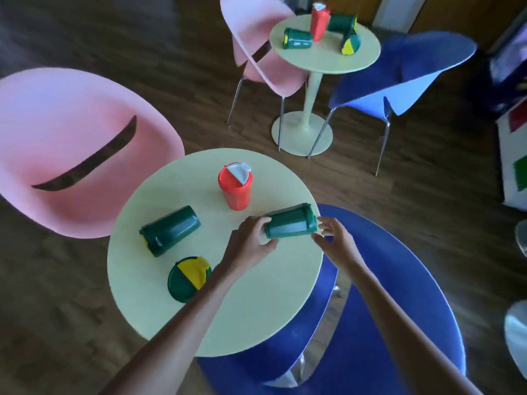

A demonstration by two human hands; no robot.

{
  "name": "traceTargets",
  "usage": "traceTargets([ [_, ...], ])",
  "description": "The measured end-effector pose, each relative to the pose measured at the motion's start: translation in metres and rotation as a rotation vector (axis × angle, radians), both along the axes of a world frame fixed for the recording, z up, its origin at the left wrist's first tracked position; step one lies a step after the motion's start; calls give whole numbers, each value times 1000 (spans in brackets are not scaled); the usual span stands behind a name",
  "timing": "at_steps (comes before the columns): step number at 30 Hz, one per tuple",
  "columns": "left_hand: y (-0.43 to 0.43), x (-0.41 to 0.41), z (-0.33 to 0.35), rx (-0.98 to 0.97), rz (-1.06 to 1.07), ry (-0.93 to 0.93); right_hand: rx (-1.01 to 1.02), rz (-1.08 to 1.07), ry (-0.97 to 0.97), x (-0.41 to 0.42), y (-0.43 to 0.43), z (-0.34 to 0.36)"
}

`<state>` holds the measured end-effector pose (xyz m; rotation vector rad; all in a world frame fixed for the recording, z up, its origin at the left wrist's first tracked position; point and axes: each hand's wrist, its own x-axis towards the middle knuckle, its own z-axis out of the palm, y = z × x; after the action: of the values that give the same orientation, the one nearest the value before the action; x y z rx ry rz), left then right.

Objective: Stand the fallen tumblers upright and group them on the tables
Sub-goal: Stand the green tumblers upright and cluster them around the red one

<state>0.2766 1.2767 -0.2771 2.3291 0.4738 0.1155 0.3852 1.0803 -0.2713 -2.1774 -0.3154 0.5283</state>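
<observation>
On the near round table (256, 315) a green tumbler (292, 222) lies on its side by the right edge. My left hand (251, 242) grips its base end. My right hand (332, 238) hovers at its lid end with relaxed fingers, holding nothing. A second green tumbler (169, 230) lies fallen at the left. A third green tumbler with a yellow lid (188, 277) stands upright near the front left. A red tumbler (236, 185) stands upright at the back. The far table (325, 62) carries an upright red tumbler (319, 22) and three fallen green ones (298, 39).
A pink chair (71, 155) stands left of the near table and a blue chair (393, 309) sits under its right side. Another pink chair (262, 52) and blue chair (405, 69) flank the far table. Dark wooden floor lies between the tables.
</observation>
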Motion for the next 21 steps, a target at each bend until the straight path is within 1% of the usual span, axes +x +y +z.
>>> traceTargets([
  [2,2,21,-9,45,-57,43,-94,89,-25,27,-1,-3],
  [5,7,48,-18,154,-139,142,-302,315,-49,60,5,-4],
  [7,11,59,-27,195,-166,220,-402,472,-40,76,10,-7],
  [9,13,65,-37,208,-186,244,-475,591,-38,87,15,-15],
  [10,14,66,-42,203,-188,229,-499,625,-42,92,17,-20],
  [14,16,68,-52,135,-166,126,-494,647,-59,106,26,-30],
  [18,17,68,-55,65,-152,101,-403,642,-20,113,28,-30],
  [21,14,63,-57,-5,-120,101,-342,660,-42,116,29,-22],
])
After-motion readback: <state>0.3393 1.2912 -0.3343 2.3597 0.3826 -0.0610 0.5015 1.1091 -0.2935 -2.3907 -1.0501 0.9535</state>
